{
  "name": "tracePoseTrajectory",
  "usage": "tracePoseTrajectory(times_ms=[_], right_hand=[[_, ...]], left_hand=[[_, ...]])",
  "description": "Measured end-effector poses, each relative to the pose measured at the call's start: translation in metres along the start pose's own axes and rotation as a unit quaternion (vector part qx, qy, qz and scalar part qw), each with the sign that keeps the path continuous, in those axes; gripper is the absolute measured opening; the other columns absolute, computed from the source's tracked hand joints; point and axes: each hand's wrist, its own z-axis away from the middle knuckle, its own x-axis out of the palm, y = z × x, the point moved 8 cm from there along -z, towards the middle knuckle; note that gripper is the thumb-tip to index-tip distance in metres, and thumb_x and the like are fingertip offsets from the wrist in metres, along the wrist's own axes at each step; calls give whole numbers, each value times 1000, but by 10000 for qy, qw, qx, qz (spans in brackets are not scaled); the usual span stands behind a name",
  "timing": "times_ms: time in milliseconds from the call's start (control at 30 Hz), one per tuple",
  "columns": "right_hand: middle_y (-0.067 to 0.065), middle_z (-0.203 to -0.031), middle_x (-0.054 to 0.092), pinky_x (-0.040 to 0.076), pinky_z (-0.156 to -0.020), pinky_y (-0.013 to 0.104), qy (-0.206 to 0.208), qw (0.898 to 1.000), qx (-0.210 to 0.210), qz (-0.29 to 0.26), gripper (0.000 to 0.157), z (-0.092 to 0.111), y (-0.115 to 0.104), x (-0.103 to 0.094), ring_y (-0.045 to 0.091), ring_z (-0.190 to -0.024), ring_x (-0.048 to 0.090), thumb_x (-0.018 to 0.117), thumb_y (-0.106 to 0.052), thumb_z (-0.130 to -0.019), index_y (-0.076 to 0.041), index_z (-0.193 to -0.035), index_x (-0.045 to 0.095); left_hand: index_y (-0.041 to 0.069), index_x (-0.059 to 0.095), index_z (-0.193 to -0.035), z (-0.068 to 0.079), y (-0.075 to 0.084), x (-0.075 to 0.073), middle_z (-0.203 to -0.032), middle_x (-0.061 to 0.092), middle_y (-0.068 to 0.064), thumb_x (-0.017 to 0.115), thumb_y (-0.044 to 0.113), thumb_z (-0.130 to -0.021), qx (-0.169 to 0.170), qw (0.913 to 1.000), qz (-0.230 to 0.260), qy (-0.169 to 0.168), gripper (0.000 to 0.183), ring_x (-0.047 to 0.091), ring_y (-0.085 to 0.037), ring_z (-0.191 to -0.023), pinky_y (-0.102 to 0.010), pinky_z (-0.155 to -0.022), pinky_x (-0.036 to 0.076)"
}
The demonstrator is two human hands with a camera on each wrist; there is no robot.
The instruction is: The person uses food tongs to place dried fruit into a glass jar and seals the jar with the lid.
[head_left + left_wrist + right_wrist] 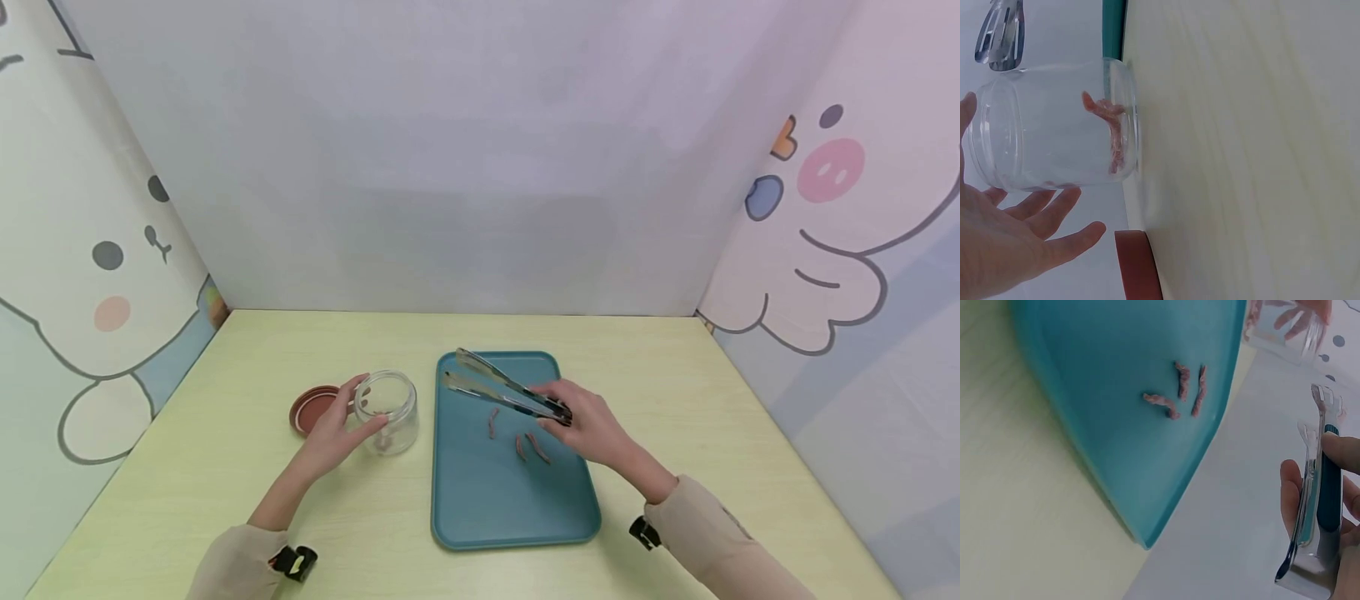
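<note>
Just right of the left hand (333,435), between its thumb and fingers, is the jar (403,432), with strips (1114,128) in its bottom; just left of that hand, the lid (311,408) lies on the table (637,358). Leftward from the right hand (588,421), tongs (480,365) reach above the tray (517,510), where three more strips (537,448) lie

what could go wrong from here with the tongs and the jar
The thin strips could slip from the tongs, or the two lying close together on the tray might get picked up at once. One could drop onto the table between the tray and the jar. The tongs, in the right hand, might also bump the jar, perhaps tipping it if the left hand holds it loosely.
</note>
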Motion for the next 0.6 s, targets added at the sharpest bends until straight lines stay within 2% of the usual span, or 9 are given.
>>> tracePoseTrajectory(times_ms=[267,600], right_hand=[[-2,-80,53,34,-44,17,-67,9993,361,108,38,29,8,-3,4,-55,39,72,-8,-72,-7,-108,59],[-3,-82,55,37,-47,19,-230,9957,827,352,36,54,10,0,4,-57,42,73,-7,-70,-10,-103,61]], left_hand=[[12,21,-138,0,2,0,-132,32,-22,61,35,-82,6,10000,5,5,72,35,-45,-115,-57,-85,34],[12,21,-137,1,1,0,-132,32,-22,61,35,-82,-36,10000,18,-13,72,33,-45,-115,-58,-86,33]])
